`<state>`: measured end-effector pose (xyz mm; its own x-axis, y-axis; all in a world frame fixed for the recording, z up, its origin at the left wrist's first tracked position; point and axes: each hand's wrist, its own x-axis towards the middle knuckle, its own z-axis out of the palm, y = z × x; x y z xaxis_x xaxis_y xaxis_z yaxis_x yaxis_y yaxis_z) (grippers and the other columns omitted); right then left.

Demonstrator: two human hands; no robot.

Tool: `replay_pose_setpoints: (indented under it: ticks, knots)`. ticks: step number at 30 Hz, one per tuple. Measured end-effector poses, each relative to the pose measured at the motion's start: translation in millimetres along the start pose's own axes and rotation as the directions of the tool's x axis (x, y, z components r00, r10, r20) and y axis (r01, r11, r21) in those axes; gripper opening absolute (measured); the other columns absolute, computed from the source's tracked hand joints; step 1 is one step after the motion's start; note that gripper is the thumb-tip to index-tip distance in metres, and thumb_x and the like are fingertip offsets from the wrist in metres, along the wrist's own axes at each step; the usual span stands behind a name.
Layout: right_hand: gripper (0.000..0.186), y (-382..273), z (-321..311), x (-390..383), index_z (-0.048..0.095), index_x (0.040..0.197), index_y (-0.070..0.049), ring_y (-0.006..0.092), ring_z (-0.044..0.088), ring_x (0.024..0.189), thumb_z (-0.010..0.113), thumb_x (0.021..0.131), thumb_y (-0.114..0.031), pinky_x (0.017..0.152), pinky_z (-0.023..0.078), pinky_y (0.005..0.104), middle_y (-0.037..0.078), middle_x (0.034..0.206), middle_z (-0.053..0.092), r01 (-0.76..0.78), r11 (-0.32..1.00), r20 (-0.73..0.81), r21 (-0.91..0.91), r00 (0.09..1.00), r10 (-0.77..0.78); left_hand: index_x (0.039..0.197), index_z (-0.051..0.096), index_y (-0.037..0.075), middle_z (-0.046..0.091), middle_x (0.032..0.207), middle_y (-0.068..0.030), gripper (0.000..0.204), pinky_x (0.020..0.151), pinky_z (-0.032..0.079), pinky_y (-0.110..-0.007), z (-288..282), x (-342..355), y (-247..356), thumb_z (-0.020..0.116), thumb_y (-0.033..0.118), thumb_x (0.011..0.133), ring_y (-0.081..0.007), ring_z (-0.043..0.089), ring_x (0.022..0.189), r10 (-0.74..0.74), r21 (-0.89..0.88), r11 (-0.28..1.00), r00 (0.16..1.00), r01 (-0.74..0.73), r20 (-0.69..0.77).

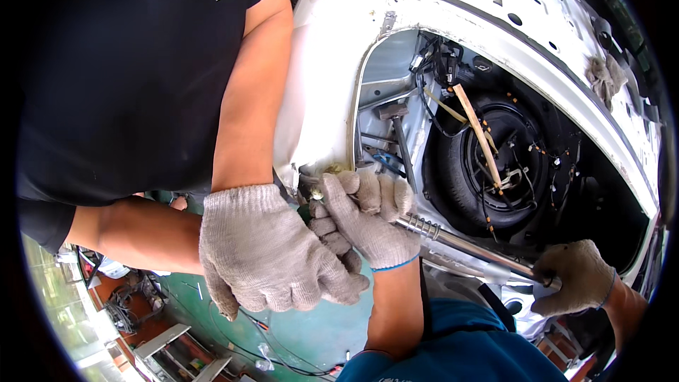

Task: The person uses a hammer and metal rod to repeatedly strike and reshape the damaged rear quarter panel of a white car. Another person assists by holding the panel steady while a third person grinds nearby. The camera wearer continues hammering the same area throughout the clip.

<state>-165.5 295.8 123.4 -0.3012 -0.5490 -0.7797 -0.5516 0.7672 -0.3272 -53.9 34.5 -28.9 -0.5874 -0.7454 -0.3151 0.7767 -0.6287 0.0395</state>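
The long steel pull rod [467,246] sits against the dented white car-body edge [311,163]. The left hand [364,216] grips its front end, the right hand [576,276] its rear; a co-worker's gloved hand [269,255] braces nearby. The panel looks unstraightened.

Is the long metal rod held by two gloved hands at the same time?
Yes, the left hand in a grey knit glove grips one end of the long metal rod and the right hand grips the other.

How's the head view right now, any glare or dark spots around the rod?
Head view: the white car body is washed out by sunlight; the spare wheel lies in shadow, detail dim; the rod, left hand and right hand are sharp; edges bend, corners black.
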Motion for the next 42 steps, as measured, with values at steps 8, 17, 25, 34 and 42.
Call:
replay_pose_setpoints:
  ticks: [8, 17, 25, 34, 42]
  knots:
    - [0.056, 4, -1, -7, 0.081, 0.091, -0.003, 0.023, 0.072, 0.067, 0.077, 0.064, -0.053, 0.059, 0.053, 0.0293, 0.009, 0.078, 0.075, 0.065, 0.997, -0.018, -0.05, 0.998, -0.066, 0.086, 0.057, 0.012, 0.042, 0.063, 0.0025, 0.042, 0.048, 0.041, -0.028, -6, -1, 3, 0.051, 0.046, 0.111, -0.0115, 0.037, 0.049, -0.061, -0.092, 0.993, 0.991, 0.072, 0.119]
    - [0.083, -14, -22, 48, 0.076, 0.105, 0.002, 0.0259, 0.073, 0.074, 0.072, 0.076, -0.075, 0.062, 0.056, 0.036, 0.014, 0.086, 0.075, 0.098, 0.992, 0.355, 0.077, 0.927, -0.12, 0.083, 0.054, 0.018, 0.038, 0.058, 0.0062, 0.039, 0.043, 0.036, -0.028, 11, -6, 4, 0.052, 0.045, 0.111, -0.0094, 0.032, 0.042, -0.03, 0.012, 0.999, 0.999, 0.031, -0.035]
    - [0.051, -97, -59, 117, 0.07, 0.09, 0.001, 0.0158, 0.061, 0.048, 0.076, 0.082, -0.049, 0.039, 0.051, 0.0282, 0.005, 0.061, 0.061, 0.061, 0.969, 0.354, 0.24, 0.924, -0.146, 0.078, 0.046, 0.021, 0.034, 0.058, 0.0047, 0.043, 0.044, 0.036, -0.031, 16, -2, -7, 0.043, 0.045, 0.114, -0.0113, 0.03, 0.044, -0.038, 0.121, 0.992, 0.998, 0.044, -0.055]
    - [0.056, 59, 37, 45, 0.079, 0.101, -0.004, 0.0253, 0.077, 0.081, 0.093, 0.064, -0.044, 0.074, 0.061, 0.0319, 0.011, 0.093, 0.078, 0.199, 0.942, 0.101, 0.268, 0.967, -0.233, 0.085, 0.053, 0.016, 0.038, 0.055, 0.0061, 0.041, 0.041, 0.035, -0.031, -22, -8, 8, 0.042, 0.043, 0.114, -0.0115, 0.027, 0.037, -0.028, 0.19, 0.982, 0.994, 0.007, 0.108]
    - [0.059, 61, 39, 56, 0.08, 0.102, -0.005, 0.0245, 0.076, 0.082, 0.088, 0.065, -0.05, 0.076, 0.06, 0.0315, 0.009, 0.093, 0.078, 0.211, 0.96, 0.075, 0.185, 0.971, -0.227, 0.086, 0.055, 0.018, 0.04, 0.06, 0.0061, 0.04, 0.046, 0.036, -0.031, -6, -6, 0, 0.046, 0.048, 0.112, -0.0099, 0.032, 0.044, 0.093, 0.398, 0.915, 0.995, -0.07, -0.04]
